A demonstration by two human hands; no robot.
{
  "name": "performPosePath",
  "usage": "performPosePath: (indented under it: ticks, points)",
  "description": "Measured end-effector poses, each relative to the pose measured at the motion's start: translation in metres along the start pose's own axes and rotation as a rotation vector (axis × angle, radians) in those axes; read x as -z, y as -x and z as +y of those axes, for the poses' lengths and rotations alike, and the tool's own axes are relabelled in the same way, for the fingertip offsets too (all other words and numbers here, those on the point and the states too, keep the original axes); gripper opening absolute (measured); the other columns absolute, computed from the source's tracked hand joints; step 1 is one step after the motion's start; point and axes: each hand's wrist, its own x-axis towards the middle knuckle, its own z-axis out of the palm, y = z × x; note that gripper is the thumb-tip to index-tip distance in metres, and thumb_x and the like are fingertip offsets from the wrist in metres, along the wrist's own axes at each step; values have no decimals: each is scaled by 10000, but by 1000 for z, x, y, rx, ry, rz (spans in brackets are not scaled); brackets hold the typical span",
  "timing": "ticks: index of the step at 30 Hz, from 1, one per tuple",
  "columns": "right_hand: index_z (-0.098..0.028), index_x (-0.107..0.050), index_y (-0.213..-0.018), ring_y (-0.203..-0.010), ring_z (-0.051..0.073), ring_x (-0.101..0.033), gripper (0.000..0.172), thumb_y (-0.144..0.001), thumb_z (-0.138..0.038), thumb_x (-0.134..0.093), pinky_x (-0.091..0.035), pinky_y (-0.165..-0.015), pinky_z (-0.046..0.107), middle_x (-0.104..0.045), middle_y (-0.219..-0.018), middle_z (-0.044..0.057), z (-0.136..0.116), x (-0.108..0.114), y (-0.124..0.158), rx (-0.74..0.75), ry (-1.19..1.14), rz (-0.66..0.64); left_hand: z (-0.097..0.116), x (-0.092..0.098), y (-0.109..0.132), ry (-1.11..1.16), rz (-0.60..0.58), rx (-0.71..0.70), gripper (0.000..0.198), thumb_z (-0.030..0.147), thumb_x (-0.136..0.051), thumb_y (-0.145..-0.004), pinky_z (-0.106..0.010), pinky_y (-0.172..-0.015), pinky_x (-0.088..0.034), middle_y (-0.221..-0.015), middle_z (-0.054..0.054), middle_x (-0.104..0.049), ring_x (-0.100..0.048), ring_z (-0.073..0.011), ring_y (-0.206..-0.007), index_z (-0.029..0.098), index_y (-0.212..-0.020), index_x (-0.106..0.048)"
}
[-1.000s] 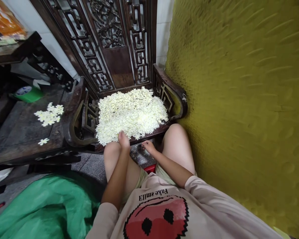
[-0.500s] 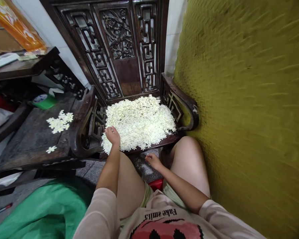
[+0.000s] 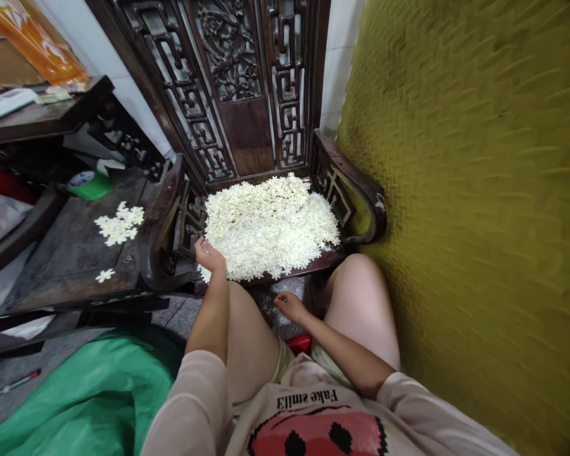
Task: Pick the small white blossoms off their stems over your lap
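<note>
A thick heap of white flowers (image 3: 270,234) covers the seat of a dark carved wooden chair (image 3: 247,139). My left hand (image 3: 210,255) is at the heap's front left corner, its fingers curled in. Whether a flower is between them is hidden. My right hand (image 3: 291,306) hangs between my knees, below the seat's front edge, with thumb and fingers pinched together. Anything in that pinch is too small to make out.
To the left, a wooden surface (image 3: 66,253) bears a small pile of white flowers (image 3: 120,223), a single flower (image 3: 105,275) and a green tape roll (image 3: 90,185). Green fabric (image 3: 90,392) lies at lower left. A yellow textured panel (image 3: 470,190) rises on the right.
My left hand has shifted slightly left, toward the edge of the heap, and its fingers have turned upward. My right hand stays nearly in place. The view has tilted slightly.
</note>
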Motion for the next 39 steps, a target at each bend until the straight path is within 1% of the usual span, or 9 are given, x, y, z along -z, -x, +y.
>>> performPosePath:
  ticks: [4,9,12,17,24,29,32,35,39]
  points:
    - [-177,-599,-697,-734,168,-570,133,-743,-225,-483,-430,-732,280,-635,-740,35,-10,48,-23,119,-28,260,16,10,12,82,54,-35,206,187,-395,-797,-291,-818,-399,-926,-72,-561,-533,-159,-872,146,-956,-519]
    - [-99,-614,-944,-965,208,-550,305,-748,-110,-381,-397,-887,312,-612,-1014,140,-22,132,-70,14,9,803,36,34,71,174,-527,-42,222,251,-451,-784,-244,-652,-404,-689,22,-498,-492,-119,-630,182,-993,-478]
    - [-46,-575,-1073,-1060,218,-507,418,-723,-33,-347,-354,-939,313,-553,-1125,182,-20,155,-91,-53,148,921,44,47,116,108,-814,-25,222,282,-464,-776,-242,-595,-392,-649,35,-484,-479,-122,-578,197,-980,-486]
    - [-94,-559,-1116,-1065,245,-490,405,-746,-43,-402,-371,-896,355,-533,-1177,158,-7,159,-100,-210,349,872,49,54,164,-6,-1010,-67,232,282,-424,-789,-261,-606,-395,-630,31,-489,-500,-139,-581,193,-989,-501]
    - [-118,-582,-986,-1042,258,-504,262,-795,-68,-410,-386,-854,373,-559,-1088,171,-4,163,-102,-295,424,899,43,56,162,-53,-1093,-82,235,297,-432,-791,-270,-628,-390,-660,12,-529,-519,-152,-616,196,-982,-522]
    - [-102,-581,-899,-1040,267,-516,198,-731,-72,-481,-384,-901,414,-572,-1056,192,-1,163,-107,-203,-13,1028,40,55,160,5,-1032,12,168,297,-465,-770,-272,-595,-360,-615,15,-511,-487,-154,-574,207,-875,-559]
    - [-117,-566,-860,-930,240,-565,162,-714,-185,-555,-453,-809,387,-614,-905,134,-6,160,-109,-209,-267,1048,39,56,162,37,-1030,19,128,275,-486,-752,-268,-592,-350,-601,16,-499,-476,-153,-572,209,-823,-571]
    - [-156,-560,-791,-759,195,-598,189,-675,-285,-636,-489,-648,317,-616,-722,51,-16,152,-94,-181,-511,868,43,56,163,78,-1028,20,138,271,-497,-750,-258,-590,-354,-596,23,-483,-459,-140,-563,204,-837,-579]
    - [-178,-591,-751,-696,152,-621,293,-549,-301,-763,-481,-623,263,-653,-720,28,-32,146,-39,-80,-802,379,57,60,164,232,-985,-40,198,302,-519,-758,-247,-637,-381,-625,23,-494,-467,-126,-600,198,-905,-601]
